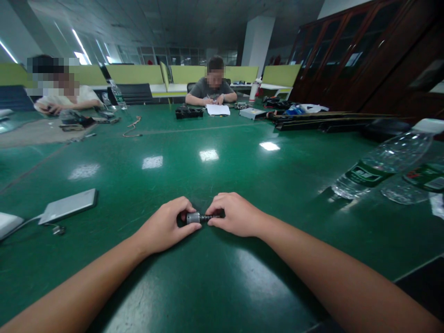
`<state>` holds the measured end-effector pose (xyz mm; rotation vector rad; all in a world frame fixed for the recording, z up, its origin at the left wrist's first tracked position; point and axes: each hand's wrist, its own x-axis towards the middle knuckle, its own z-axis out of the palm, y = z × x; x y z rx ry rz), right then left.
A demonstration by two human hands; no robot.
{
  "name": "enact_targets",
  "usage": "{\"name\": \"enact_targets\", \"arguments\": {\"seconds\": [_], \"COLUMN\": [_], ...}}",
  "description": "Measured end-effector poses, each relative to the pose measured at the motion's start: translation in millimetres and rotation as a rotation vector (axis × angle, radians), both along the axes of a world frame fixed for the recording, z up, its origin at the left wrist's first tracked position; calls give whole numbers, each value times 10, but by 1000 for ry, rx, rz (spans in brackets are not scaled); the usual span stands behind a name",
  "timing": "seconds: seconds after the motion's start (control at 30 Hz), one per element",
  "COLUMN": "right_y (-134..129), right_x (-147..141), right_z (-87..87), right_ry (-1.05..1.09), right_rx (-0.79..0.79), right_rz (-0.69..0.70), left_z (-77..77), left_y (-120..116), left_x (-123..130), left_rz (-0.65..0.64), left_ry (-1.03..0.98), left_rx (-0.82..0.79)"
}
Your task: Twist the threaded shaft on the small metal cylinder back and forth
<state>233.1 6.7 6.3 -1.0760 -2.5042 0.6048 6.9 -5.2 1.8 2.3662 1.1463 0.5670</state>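
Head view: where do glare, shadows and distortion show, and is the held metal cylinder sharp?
Head view: bright reflections glare on the green tabletop; head view: dark shadows lie beside both forearms; head view: the plastic bottles lean outward, probably wide-angle stretch; head view: the metal cylinder is recognisable, but its fine detail is soft.

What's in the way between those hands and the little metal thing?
Nothing visible: the left hand grips one end of the metal piece, and the right hand pinches the other, thinner end.
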Motion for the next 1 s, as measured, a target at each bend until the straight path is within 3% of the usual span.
{"name": "enact_targets", "arguments": {"seconds": [1.0], "right_y": [29], "right_x": [76], "right_z": [42], "right_ry": [0], "right_rx": [-79], "right_rz": [-72], "left_z": [-8], "left_y": [10], "left_x": [-20], "left_rz": [14], "left_ry": [1], "left_rx": [2]}}
